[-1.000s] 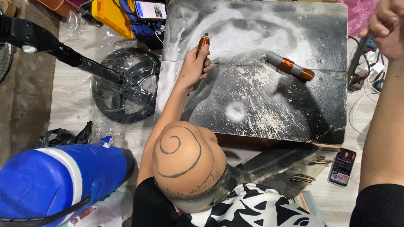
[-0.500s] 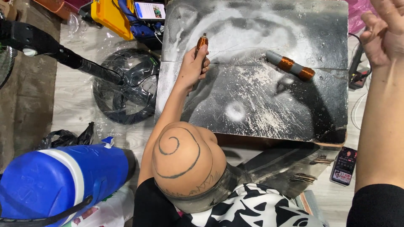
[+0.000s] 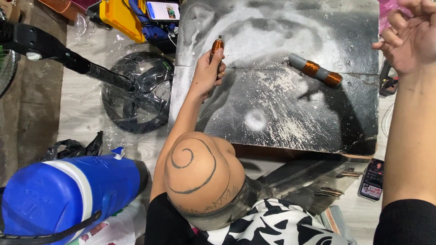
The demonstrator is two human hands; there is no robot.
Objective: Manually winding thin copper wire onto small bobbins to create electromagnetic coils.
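Grey-black and streaked with white powder, a flat board (image 3: 290, 109) fills the middle of the view, with a seam running across it and a pale round smudge near its front half. On it the left hand (image 3: 208, 72) is closed around a small copper-wound tool (image 3: 216, 46), whose tip points away toward the far edge. A second, grey cylinder with copper bands (image 3: 315, 71) lies loose on the board, well apart to the right. The right hand (image 3: 406, 38) is raised at the board's right edge, fingers curled loosely and holding nothing. Beneath the board lies pale wood-grain flooring. To the left sit a black fan base wrapped in clear plastic (image 3: 134, 93), a blue and white cooler (image 3: 68, 193) and a yellow case (image 3: 119, 17); a phone (image 3: 372, 179) lies on the floor at right.
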